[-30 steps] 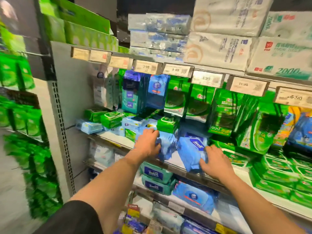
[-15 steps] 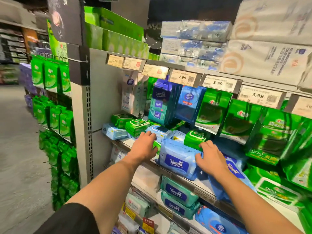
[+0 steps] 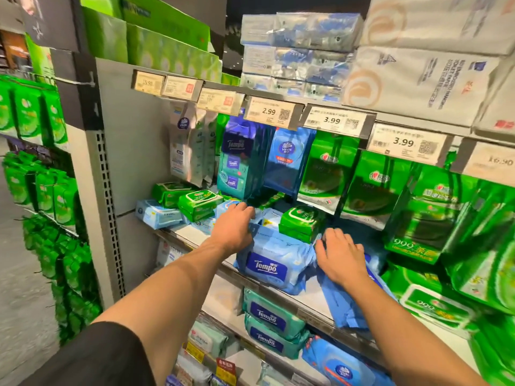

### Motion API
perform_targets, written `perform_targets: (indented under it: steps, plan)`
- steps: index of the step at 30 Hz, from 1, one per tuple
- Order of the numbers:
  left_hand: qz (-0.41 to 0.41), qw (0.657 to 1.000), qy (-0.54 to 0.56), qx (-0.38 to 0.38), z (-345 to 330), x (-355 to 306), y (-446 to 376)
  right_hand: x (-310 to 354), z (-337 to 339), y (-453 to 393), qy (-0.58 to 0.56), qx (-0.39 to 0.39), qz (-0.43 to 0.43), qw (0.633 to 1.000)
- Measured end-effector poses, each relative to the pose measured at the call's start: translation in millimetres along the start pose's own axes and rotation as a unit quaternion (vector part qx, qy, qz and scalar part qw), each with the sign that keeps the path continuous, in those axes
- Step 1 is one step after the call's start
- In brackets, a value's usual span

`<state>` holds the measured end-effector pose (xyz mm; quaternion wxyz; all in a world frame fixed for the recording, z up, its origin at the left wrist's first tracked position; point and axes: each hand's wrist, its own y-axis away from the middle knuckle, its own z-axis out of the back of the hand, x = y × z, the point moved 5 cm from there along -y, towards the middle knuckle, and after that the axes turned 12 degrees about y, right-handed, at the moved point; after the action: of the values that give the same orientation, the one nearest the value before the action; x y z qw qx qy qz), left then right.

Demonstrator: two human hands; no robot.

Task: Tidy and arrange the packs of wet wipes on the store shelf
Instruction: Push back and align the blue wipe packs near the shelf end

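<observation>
A light blue Tempo wet wipes pack (image 3: pixel 267 263) lies at the front edge of the middle shelf (image 3: pixel 184 232), label facing me. My left hand (image 3: pixel 234 232) grips its upper left end, fingers curled over the top. My right hand (image 3: pixel 341 257) rests with spread fingers against the pack's right crimped end. Under that hand a darker blue pack (image 3: pixel 340 307) lies tilted over the shelf edge. A small green pack (image 3: pixel 299 221) sits just behind the Tempo pack.
Small green packs (image 3: pixel 198 203) and a pale blue pack (image 3: pixel 156 215) lie at the shelf's left end. Green and blue packs hang behind (image 3: pixel 370 188). Price tags (image 3: pixel 270 112) line the shelf above. Teal Tempo packs (image 3: pixel 267 316) are stacked on the shelf below.
One second ago each hand held a separate blue pack. Now both hands bracket the single Tempo pack, which lies label forward, and the darker pack lies under my right hand.
</observation>
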<state>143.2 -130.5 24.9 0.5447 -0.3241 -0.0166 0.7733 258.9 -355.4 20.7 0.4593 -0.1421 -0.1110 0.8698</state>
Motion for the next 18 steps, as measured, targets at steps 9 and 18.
perform_targets:
  steps: [9,18]
  plan:
    - [-0.072,0.997,0.026,0.003,-27.4,-42.0,-20.8,-58.8,-24.9,28.3,-0.058,0.15,-0.17,0.972]
    - [-0.145,0.987,0.072,-0.018,-29.1,-56.0,-20.0,-66.9,-25.5,82.2,-0.142,0.162,-0.295,0.931]
